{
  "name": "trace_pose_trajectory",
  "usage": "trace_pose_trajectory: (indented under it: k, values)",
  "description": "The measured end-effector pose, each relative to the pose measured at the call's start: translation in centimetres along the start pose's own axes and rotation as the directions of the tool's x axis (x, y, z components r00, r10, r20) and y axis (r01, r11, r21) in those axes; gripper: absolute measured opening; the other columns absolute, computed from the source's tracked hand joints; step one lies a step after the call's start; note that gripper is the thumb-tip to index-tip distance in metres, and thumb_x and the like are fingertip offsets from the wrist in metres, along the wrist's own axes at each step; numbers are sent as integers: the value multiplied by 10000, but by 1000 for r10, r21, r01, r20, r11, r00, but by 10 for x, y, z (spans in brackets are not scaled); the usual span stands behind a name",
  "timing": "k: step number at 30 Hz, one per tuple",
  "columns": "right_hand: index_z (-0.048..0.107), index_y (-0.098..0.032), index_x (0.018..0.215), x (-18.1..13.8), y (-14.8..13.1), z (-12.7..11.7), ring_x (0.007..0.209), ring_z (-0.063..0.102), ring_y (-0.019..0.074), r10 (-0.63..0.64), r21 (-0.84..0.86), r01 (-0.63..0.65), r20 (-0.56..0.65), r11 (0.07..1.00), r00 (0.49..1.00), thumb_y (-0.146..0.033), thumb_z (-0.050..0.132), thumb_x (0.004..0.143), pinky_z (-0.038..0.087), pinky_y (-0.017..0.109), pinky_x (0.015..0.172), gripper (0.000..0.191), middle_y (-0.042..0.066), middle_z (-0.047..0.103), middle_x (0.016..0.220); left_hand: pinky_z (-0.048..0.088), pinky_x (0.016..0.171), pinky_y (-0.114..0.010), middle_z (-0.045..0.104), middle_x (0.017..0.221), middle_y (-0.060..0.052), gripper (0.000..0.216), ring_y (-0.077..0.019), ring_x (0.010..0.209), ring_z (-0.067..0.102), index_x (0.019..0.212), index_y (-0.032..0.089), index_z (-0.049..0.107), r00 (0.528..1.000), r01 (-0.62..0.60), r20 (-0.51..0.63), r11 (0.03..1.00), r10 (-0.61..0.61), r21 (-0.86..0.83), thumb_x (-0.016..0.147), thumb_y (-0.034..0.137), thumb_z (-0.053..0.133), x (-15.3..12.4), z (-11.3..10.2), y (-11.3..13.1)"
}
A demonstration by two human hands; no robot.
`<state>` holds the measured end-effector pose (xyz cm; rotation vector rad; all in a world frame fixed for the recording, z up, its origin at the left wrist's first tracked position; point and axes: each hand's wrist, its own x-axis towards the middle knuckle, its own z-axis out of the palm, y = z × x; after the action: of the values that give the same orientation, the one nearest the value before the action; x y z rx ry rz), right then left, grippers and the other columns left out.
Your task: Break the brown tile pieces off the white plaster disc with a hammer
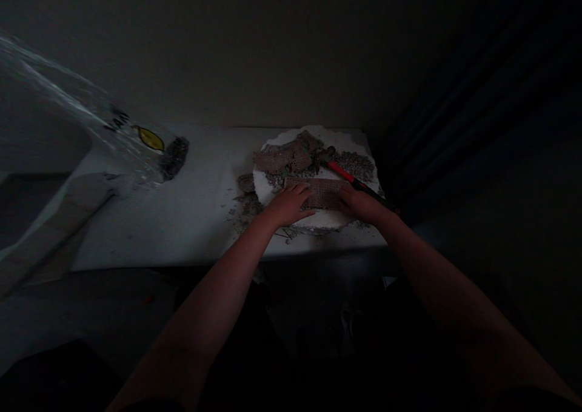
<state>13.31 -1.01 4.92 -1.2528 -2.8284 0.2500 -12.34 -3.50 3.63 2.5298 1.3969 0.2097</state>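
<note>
A brown strip with a woven or perforated texture (324, 194) lies flat on a white, rough-edged round base (321, 219). My left hand (291, 204) rests on its left end, fingers spread and thumb apart. At the strip's right end is my right hand (359, 206), its fingers curled against that edge. A tool with a red and black handle (345, 172) lies slantwise behind my right hand, its dark head among grey gravel (357, 165). Behind the strip sits another rumpled brown textured piece (284, 157).
The base stands on a pale table (195, 218) beside a wall. Crumbs and loose debris (248, 209) lie left of the base. A clear plastic bag with a yellow print and dark contents (175, 154) stands further left. Dark curtain folds (491, 97) hang at the right.
</note>
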Motion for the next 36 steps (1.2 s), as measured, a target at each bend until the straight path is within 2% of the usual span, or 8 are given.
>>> trace_pose_trajectory:
  k: [7, 14, 21, 28, 32, 36]
  values:
    - [653, -142, 987, -3, 12, -4, 933, 592, 195, -123, 126, 126, -33, 984, 992, -194, 513, 949, 433, 297, 851, 154, 114, 625, 1058, 349, 1110, -446, 383, 1541, -118, 623, -297, 1375, 402, 1421, 218, 442, 1000, -1, 6, 1000, 1, 2, 886, 514, 561, -1, -1, 0]
    - [627, -122, 1069, -3, 2, 1, 922, 596, 211, -33, -91, 35, 20, 995, 999, -216, 436, 994, 421, 294, 777, 226, 145, 622, 1116, 368, 1091, -459, 396, 1531, -119, 618, -309, 1360, 418, 1414, 218, 450, 1000, 15, 8, 1000, -15, 20, 882, 508, 571, 0, -3, 3]
    - [630, -141, 1113, -5, 4, -3, 957, 609, 205, -86, -57, 88, 30, 995, 996, -222, 447, 994, 416, 283, 794, 233, 135, 608, 1182, 363, 1092, -466, 392, 1530, -124, 614, -316, 1353, 421, 1410, 221, 455, 1000, 14, 4, 1000, -14, 14, 882, 512, 566, 1, -3, 4]
    - [623, -118, 1125, -4, -7, -3, 946, 616, 248, 43, -227, -36, 28, 973, 999, -257, 403, 1001, 387, 292, 649, 288, 179, 608, 1176, 374, 1087, -455, 396, 1528, -108, 611, -306, 1361, 414, 1411, 244, 451, 1000, 3, -13, 1000, -3, 9, 878, 520, 567, 1, 0, 1]
    - [627, -156, 1129, -6, -7, -5, 898, 624, 215, -11, -211, 21, 46, 977, 999, -280, 425, 1001, 392, 283, 671, 270, 141, 613, 1182, 374, 1087, -455, 404, 1524, -113, 624, -314, 1362, 411, 1414, 232, 446, 1000, 1, -13, 1000, -1, 14, 876, 524, 570, 1, 1, 0]
    - [626, -135, 1104, -5, -2, -2, 921, 621, 221, -38, -236, 49, 55, 971, 998, -216, 391, 1004, 407, 292, 695, 268, 150, 625, 1158, 364, 1094, -458, 381, 1540, -116, 626, -310, 1373, 402, 1423, 238, 434, 1000, -5, -3, 1000, 5, 3, 880, 522, 563, 0, 1, 0]
